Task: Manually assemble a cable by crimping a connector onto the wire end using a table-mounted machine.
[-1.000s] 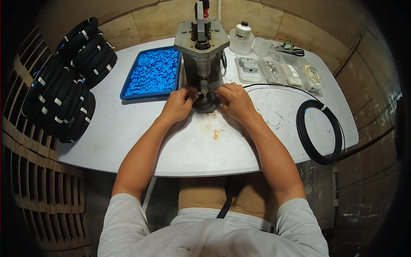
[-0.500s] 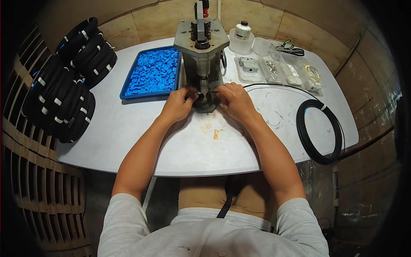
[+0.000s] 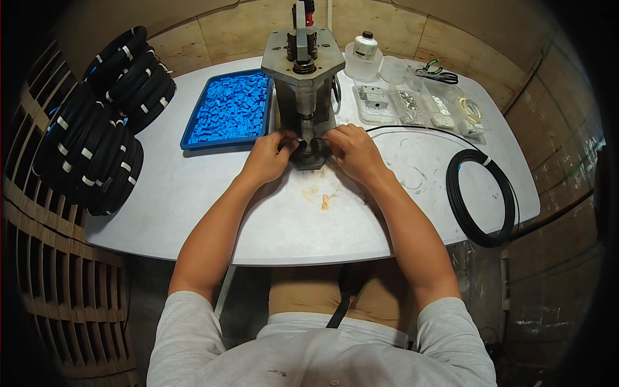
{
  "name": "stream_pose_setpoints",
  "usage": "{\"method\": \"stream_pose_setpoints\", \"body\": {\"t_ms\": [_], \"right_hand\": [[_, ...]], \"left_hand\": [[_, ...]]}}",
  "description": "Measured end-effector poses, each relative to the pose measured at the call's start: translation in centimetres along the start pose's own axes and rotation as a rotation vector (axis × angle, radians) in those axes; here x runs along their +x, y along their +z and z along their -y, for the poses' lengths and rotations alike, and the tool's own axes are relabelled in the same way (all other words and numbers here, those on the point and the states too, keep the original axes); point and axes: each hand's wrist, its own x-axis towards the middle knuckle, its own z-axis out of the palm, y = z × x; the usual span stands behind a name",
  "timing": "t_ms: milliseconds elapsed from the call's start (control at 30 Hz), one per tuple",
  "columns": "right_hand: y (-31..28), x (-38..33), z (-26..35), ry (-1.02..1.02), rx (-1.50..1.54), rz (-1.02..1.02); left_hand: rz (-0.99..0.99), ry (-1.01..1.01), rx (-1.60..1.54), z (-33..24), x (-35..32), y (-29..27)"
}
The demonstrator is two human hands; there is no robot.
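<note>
- Left hand (image 3: 267, 158): at the foot of the press, fingers curled in toward its base; whether they pinch anything cannot be told.
- Right hand (image 3: 351, 149): mirrors it on the other side, fingers bent at the base; any held piece is hidden.
- Press (image 3: 303, 84): grey metal, upright, centre rear of the table, its dark base (image 3: 309, 153) between the two hands.
- Table (image 3: 193, 200): white, rounded; a tan smear lies just in front of the hands.
- Tray (image 3: 229, 109): blue, full of small blue parts, touching the press on its left.
- Cable coil (image 3: 482, 198): black, flat on the table's right end; a thin strand runs from it toward the right hand.
- Coil stack (image 3: 97, 122): many black coils with white ties, off the left edge.
- Clear boxes (image 3: 412, 103): small metal parts, behind the right hand.
- Bottle (image 3: 365, 46): white, dark cap, right of the press.
</note>
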Motion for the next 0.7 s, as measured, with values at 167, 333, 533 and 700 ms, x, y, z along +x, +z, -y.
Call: {"method": "stream_pose_setpoints", "body": {"t_ms": [167,333,533,700], "right_hand": [[0.08,-0.02,-0.03,-0.001,0.001,0.001],[0.06,0.01,0.00,-0.007,0.003,-0.009],[0.01,0.02,-0.03,-0.004,-0.001,0.005],[0.10,-0.06,-0.20,-0.008,-0.023,0.015]], "left_hand": [[-0.004,0.003,-0.014,0.13,-0.03,0.02],[0.003,-0.007,-0.017,0.06,0.01,0.04],[-0.002,-0.007,-0.004,-0.05,-0.06,0.00],[0.001,-0.011,0.001,0.02,0.00,0.07]]}}
